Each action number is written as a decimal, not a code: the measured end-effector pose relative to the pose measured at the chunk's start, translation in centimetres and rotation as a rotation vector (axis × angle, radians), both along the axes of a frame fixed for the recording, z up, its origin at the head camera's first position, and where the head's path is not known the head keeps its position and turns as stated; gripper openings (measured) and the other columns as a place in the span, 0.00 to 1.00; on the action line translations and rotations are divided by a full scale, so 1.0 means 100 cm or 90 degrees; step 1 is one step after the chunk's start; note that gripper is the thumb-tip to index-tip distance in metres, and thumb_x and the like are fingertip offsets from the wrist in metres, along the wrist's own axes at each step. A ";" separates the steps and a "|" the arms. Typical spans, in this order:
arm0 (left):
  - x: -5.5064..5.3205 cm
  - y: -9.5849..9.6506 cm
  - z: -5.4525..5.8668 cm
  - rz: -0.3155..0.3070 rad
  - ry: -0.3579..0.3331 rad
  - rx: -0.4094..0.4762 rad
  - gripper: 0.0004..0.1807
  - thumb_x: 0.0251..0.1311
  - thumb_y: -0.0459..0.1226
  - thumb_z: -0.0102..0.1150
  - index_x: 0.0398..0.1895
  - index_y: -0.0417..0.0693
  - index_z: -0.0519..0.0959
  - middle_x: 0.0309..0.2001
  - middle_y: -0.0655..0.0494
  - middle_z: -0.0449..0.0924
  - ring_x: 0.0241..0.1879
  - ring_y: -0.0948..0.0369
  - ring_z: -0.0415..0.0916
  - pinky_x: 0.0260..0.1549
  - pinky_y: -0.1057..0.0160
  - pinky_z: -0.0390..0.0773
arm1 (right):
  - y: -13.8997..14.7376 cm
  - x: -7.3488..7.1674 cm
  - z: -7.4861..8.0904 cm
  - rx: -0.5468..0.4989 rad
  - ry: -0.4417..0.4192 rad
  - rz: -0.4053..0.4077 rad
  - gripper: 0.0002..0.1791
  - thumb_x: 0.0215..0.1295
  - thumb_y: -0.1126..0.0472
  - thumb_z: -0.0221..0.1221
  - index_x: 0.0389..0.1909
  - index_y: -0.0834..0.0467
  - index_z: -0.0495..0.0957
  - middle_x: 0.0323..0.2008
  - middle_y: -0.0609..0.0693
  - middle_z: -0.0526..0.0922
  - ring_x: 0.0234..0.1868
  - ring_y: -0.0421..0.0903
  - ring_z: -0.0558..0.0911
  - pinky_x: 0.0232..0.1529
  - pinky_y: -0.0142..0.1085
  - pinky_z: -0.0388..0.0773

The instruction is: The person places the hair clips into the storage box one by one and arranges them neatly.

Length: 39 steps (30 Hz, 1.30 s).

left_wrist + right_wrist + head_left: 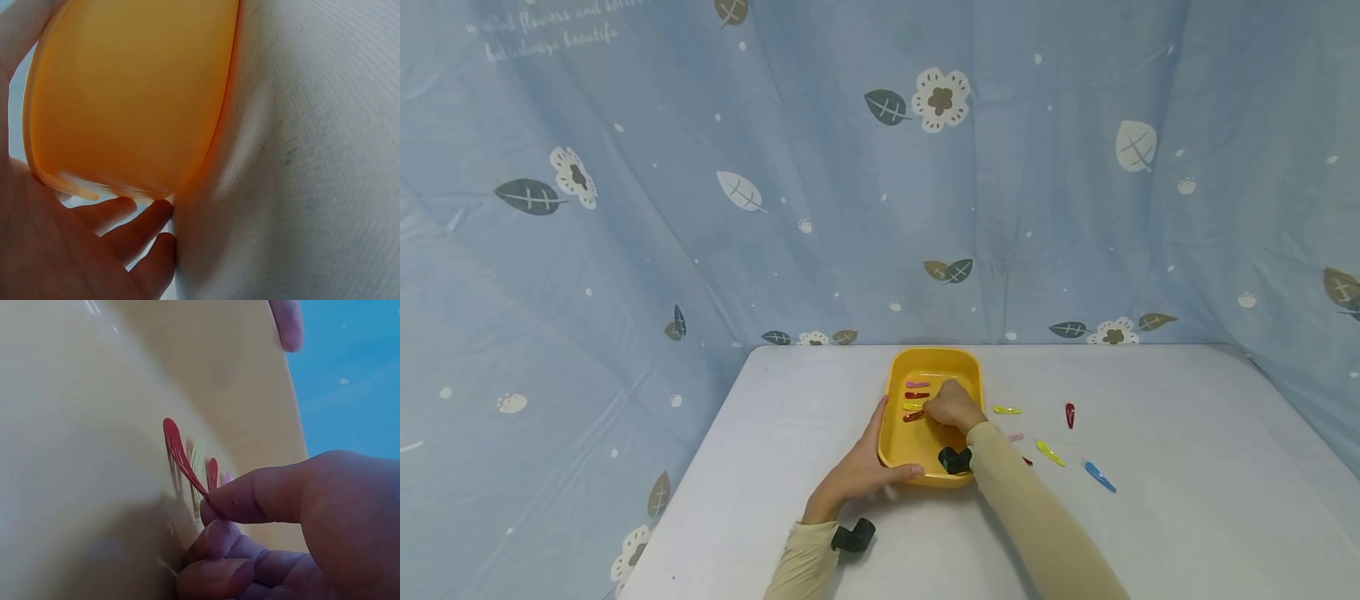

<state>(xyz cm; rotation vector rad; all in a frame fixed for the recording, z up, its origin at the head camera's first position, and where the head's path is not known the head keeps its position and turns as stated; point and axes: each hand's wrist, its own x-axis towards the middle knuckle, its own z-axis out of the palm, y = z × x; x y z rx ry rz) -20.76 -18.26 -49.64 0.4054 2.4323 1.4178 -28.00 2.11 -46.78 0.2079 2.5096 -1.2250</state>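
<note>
A yellow plastic tray (912, 446) lies on the white table. My left hand (859, 475) grips its near left corner, thumb along the near rim and fingers against the left wall. Inside the tray, my right hand (955, 406) pinches the narrow end of a red snap hair clip (177, 453) between thumb and forefinger, close over the tray floor. Beyond this clip are a yellow hair clip (913, 407), another red hair clip (917, 395) and a pink hair clip (917, 384), lined up in a column.
Right of the tray lie a yellow clip (1007, 410), a red clip (1070, 416), another yellow clip (1050, 453) and a blue clip (1100, 477). The right sleeve (1037, 500) partly covers a pink clip (1016, 437) and a red one. A patterned blue curtain (850, 167) hangs behind the table.
</note>
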 end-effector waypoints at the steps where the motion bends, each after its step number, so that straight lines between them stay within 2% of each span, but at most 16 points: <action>1: 0.000 0.000 0.000 0.000 0.001 0.000 0.70 0.51 0.60 0.76 0.85 0.66 0.32 0.85 0.52 0.46 0.78 0.51 0.58 0.79 0.39 0.57 | 0.000 0.000 0.000 0.004 0.005 0.002 0.11 0.61 0.61 0.62 0.38 0.66 0.76 0.27 0.52 0.72 0.25 0.47 0.73 0.27 0.32 0.70; 7: 0.000 0.000 0.000 0.000 0.001 -0.001 0.70 0.52 0.59 0.76 0.85 0.67 0.32 0.85 0.52 0.46 0.78 0.51 0.59 0.78 0.39 0.57 | 0.000 0.001 -0.001 0.027 0.010 0.005 0.20 0.61 0.60 0.64 0.49 0.68 0.76 0.37 0.56 0.78 0.34 0.49 0.78 0.35 0.32 0.74; 13: 0.000 0.000 0.000 0.000 -0.001 0.000 0.69 0.52 0.59 0.76 0.85 0.67 0.32 0.84 0.52 0.46 0.78 0.50 0.60 0.78 0.38 0.58 | 0.000 0.001 -0.002 0.033 0.005 0.008 0.22 0.61 0.59 0.64 0.52 0.69 0.75 0.40 0.58 0.79 0.37 0.51 0.79 0.38 0.34 0.76; 19: 0.000 0.000 0.000 0.001 0.000 -0.004 0.69 0.52 0.59 0.76 0.85 0.66 0.32 0.84 0.51 0.48 0.77 0.51 0.61 0.78 0.38 0.59 | 0.000 0.004 -0.002 0.021 0.010 0.014 0.23 0.59 0.59 0.65 0.51 0.69 0.75 0.39 0.58 0.80 0.37 0.51 0.80 0.38 0.35 0.79; 25: 0.000 0.000 -0.002 0.001 0.000 -0.004 0.69 0.52 0.60 0.75 0.85 0.66 0.32 0.83 0.53 0.51 0.73 0.54 0.65 0.77 0.39 0.61 | 0.001 0.004 -0.002 0.022 0.029 0.025 0.21 0.59 0.60 0.64 0.48 0.69 0.76 0.37 0.57 0.79 0.32 0.49 0.78 0.31 0.32 0.75; 32: -0.001 0.000 -0.002 0.000 0.002 -0.007 0.69 0.53 0.60 0.75 0.85 0.66 0.32 0.83 0.53 0.51 0.72 0.54 0.66 0.77 0.40 0.62 | 0.001 0.003 -0.004 0.036 0.034 0.032 0.20 0.59 0.59 0.65 0.47 0.69 0.77 0.35 0.56 0.80 0.30 0.48 0.78 0.29 0.31 0.73; 36: -0.001 0.000 -0.002 0.000 0.002 -0.005 0.69 0.52 0.59 0.75 0.85 0.66 0.32 0.83 0.53 0.50 0.73 0.54 0.64 0.77 0.40 0.60 | 0.001 0.003 -0.004 0.034 0.036 0.033 0.20 0.59 0.60 0.65 0.47 0.69 0.77 0.35 0.56 0.80 0.30 0.48 0.78 0.28 0.31 0.74; 39: 0.000 0.000 -0.001 0.000 0.000 -0.004 0.69 0.52 0.59 0.75 0.85 0.66 0.32 0.84 0.53 0.49 0.74 0.53 0.63 0.77 0.39 0.60 | 0.000 0.004 -0.004 0.030 0.028 0.029 0.21 0.60 0.59 0.66 0.49 0.69 0.76 0.37 0.57 0.80 0.33 0.49 0.79 0.32 0.31 0.76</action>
